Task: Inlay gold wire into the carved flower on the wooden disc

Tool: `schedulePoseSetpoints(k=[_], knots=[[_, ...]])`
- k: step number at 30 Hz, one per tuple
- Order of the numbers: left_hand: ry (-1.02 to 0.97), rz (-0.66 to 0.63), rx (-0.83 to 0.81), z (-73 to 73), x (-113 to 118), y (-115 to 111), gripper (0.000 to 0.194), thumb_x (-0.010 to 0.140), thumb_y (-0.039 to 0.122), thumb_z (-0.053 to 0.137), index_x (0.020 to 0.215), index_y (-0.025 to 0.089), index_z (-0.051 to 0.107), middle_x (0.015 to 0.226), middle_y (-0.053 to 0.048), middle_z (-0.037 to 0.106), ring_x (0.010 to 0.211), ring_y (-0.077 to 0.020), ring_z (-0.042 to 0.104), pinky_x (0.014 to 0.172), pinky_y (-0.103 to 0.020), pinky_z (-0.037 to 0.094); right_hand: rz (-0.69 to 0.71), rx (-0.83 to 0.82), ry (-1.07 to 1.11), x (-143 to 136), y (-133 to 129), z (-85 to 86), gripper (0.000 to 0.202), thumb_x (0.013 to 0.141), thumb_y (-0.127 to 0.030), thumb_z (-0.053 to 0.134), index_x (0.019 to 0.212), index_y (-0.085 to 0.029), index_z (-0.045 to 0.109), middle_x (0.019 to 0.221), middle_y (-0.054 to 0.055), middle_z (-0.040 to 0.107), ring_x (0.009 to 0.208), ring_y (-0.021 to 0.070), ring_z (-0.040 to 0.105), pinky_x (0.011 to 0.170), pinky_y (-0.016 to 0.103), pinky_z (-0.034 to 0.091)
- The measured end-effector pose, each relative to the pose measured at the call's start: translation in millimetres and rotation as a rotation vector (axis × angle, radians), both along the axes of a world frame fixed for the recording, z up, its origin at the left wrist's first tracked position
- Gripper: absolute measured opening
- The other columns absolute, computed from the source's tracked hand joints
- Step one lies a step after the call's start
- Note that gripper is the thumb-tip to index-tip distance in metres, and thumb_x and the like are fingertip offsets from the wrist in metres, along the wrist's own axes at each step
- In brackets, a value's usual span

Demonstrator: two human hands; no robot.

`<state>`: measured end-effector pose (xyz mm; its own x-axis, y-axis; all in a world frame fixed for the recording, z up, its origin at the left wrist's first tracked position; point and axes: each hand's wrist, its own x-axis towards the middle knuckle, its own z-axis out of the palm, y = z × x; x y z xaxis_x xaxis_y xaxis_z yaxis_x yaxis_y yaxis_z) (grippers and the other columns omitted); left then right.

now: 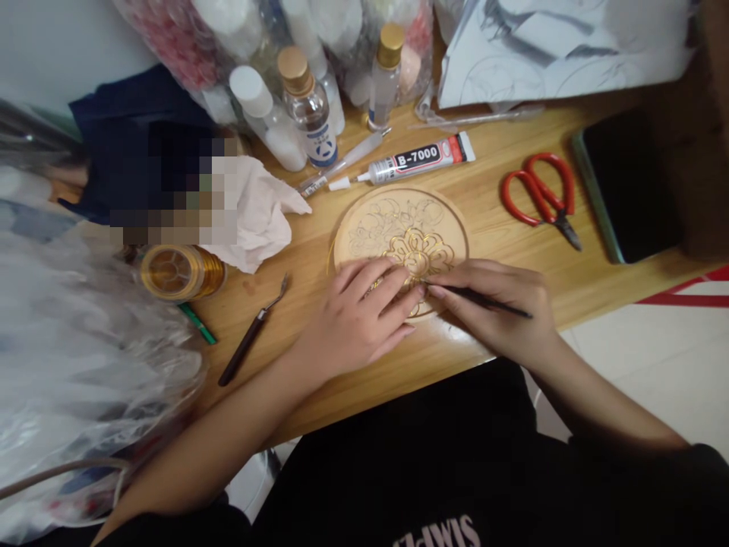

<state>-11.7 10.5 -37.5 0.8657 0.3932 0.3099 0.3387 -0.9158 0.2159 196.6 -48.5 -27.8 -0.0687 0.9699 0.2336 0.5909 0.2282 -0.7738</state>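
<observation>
A round wooden disc (370,201) lies on the table, with a pencil-like flower drawing on its far part and gold wire scrollwork (424,247) on its near part. My left hand (364,311) rests across the disc's near left edge, fingers stretched out and slightly apart, hiding some of the wire. Between the thumb and fingers of my right hand (501,300) is a pair of slim dark tweezers (484,296). Their tip meets the wirework close to my left fingertips, where the exact contact is hidden. A fine gold wire curves off the disc's left rim.
Behind the disc lie a B-7000 glue tube (418,159) and several bottles (310,114). Red-handled scissors (541,194) and a phone (626,186) are at right. Leftward are a dark-handled spatula tool (247,342), a gold wire spool (179,272), crumpled tissue (259,216) and plastic bags (85,327).
</observation>
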Motion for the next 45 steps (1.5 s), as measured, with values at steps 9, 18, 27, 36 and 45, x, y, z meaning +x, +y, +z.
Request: schedulePoseSetpoints(k=[9, 18, 27, 36, 45], knots=[[0.042, 0.001, 0.008, 0.3, 1.3, -1.0, 0.033, 0.093, 0.034, 0.055, 0.118, 0.014, 0.061, 0.125, -0.010, 0.062, 0.120, -0.0283, 0.051, 0.099, -0.044, 0.043, 0.003, -0.007, 0.008, -0.3, 0.5, -0.3, 0.013, 0.082, -0.016, 0.070, 0.095, -0.019, 0.071, 0.086, 0.003, 0.074, 0.078, 0.0132, 0.070, 0.068, 0.025, 0.056], [0.016, 0.013, -0.053, -0.8, 1.5, -0.4, 0.034, 0.091, 0.033, 0.057, 0.119, 0.015, 0.061, 0.129, -0.009, 0.060, 0.123, -0.0304, 0.050, 0.101, -0.046, 0.042, 0.002, -0.023, -0.001, 0.1, -0.6, 2.7, 0.014, 0.082, -0.014, 0.069, 0.095, -0.020, 0.072, 0.087, 0.003, 0.075, 0.077, 0.0131, 0.070, 0.068, 0.025, 0.056], [-0.003, 0.014, -0.087, -1.1, 1.3, 0.1, 0.033, 0.092, 0.033, 0.056, 0.119, 0.015, 0.061, 0.129, -0.010, 0.060, 0.124, -0.0307, 0.048, 0.101, -0.047, 0.042, 0.020, -0.019, -0.013, 4.0, 2.7, 2.2, 0.014, 0.082, -0.015, 0.069, 0.094, -0.022, 0.072, 0.086, 0.003, 0.075, 0.076, 0.0140, 0.070, 0.067, 0.026, 0.057], [-0.012, 0.015, -0.103, -2.2, 1.0, 0.0, 0.032, 0.093, 0.032, 0.054, 0.119, 0.015, 0.062, 0.130, -0.010, 0.060, 0.125, -0.0306, 0.048, 0.102, -0.047, 0.040, 0.011, -0.040, 0.009, 0.9, 3.3, 6.6, 0.015, 0.082, -0.016, 0.069, 0.095, -0.022, 0.073, 0.086, 0.003, 0.075, 0.075, 0.0151, 0.070, 0.066, 0.028, 0.057], [-0.020, 0.015, -0.093, -2.3, 1.1, 0.0, 0.031, 0.093, 0.032, 0.053, 0.118, 0.015, 0.062, 0.128, -0.010, 0.061, 0.124, -0.0301, 0.048, 0.101, -0.047, 0.041, 0.023, -0.049, -0.001, 0.9, 2.6, 5.0, 0.016, 0.082, -0.015, 0.069, 0.096, -0.021, 0.072, 0.088, 0.004, 0.075, 0.078, 0.0151, 0.070, 0.068, 0.027, 0.057]])
